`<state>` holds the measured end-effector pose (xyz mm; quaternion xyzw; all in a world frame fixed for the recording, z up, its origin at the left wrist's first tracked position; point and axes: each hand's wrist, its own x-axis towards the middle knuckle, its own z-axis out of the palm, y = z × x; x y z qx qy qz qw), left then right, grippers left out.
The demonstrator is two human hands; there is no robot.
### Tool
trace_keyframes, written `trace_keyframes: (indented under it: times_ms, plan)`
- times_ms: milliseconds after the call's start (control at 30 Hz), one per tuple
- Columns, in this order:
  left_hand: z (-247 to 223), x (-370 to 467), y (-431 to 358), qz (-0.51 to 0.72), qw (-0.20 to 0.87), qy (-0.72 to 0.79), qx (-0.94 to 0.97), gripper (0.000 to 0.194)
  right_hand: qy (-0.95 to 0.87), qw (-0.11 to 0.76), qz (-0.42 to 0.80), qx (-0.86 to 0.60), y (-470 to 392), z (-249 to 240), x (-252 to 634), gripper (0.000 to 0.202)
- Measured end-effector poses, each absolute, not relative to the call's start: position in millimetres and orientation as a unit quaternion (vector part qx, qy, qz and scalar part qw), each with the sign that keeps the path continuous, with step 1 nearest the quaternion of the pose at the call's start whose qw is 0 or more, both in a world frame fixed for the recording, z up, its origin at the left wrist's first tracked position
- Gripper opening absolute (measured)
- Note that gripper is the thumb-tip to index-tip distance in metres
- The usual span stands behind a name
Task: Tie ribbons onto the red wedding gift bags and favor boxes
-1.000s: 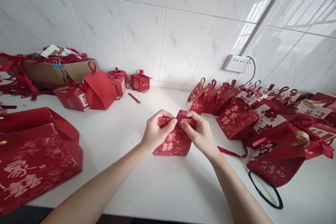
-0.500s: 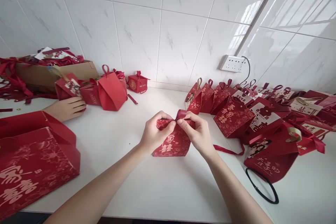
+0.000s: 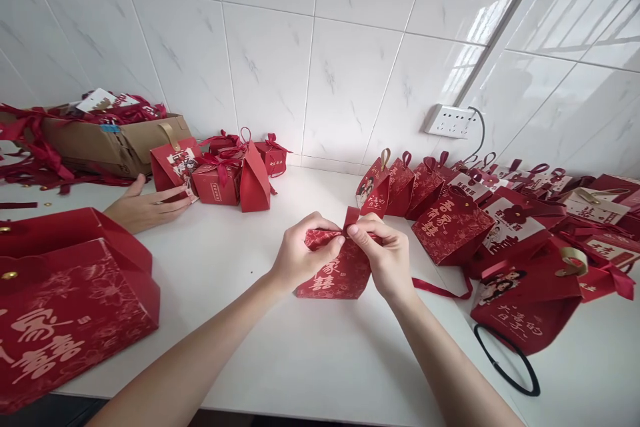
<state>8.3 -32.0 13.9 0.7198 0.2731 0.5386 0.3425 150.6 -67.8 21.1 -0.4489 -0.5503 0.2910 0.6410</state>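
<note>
A small red gift box (image 3: 333, 277) with pale writing stands upright on the white table (image 3: 310, 353), in front of me. My left hand (image 3: 307, 250) pinches its top edge from the left. From the right, my right hand (image 3: 383, 253) pinches the same top, thumb beside the base of a dark red ribbon loop (image 3: 351, 217). The loop stands up between the two hands. Both thumbs nearly meet at the middle of the top edge; the fingertips behind the box are hidden.
Many finished-looking red boxes (image 3: 450, 223) crowd the right side. A black ring (image 3: 507, 360) lies near them. Another person's hand (image 3: 150, 207) touches a box (image 3: 175, 167) at left, near a cardboard carton (image 3: 125, 143). A large red box (image 3: 85, 307) stands front left.
The other person's hand has moved right with its fingers spread, and the boxes beside it have shifted and turned. My hands keep their hold; the view has shifted slightly.
</note>
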Motion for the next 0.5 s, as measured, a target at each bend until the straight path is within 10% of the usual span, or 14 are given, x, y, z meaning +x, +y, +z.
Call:
trace_keyframes:
  times_ms: [500]
  plan:
    - [10.6, 7.4, -31.0, 0.533, 0.366, 0.285, 0.707, 0.008, -0.536, 0.641, 0.327, -0.441, -67.6, 20.6, 151.3, 0.02]
